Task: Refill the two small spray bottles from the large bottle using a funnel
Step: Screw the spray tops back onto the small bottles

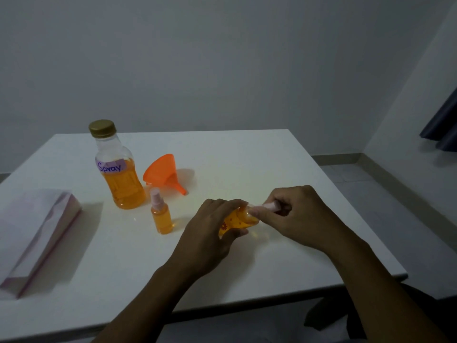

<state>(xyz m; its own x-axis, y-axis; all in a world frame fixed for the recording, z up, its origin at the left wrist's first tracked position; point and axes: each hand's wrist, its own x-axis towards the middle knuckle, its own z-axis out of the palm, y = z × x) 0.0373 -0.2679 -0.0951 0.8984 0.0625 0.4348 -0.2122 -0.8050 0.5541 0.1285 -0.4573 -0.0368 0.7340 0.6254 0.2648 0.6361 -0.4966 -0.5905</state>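
My left hand grips a small orange spray bottle with a flower print, tilted to the right above the table. My right hand pinches its pale pink spray cap. A second small spray bottle with a pink cap stands upright to the left. Behind it stands the large bottle, labelled "Spray", gold-capped and about half full of orange liquid. An orange funnel lies on its side to the right of the large bottle.
A white-and-pink box lies at the left on the white table. The table's right edge runs close to my right forearm. A grey wall stands behind, and a dark curtain hangs at the far right.
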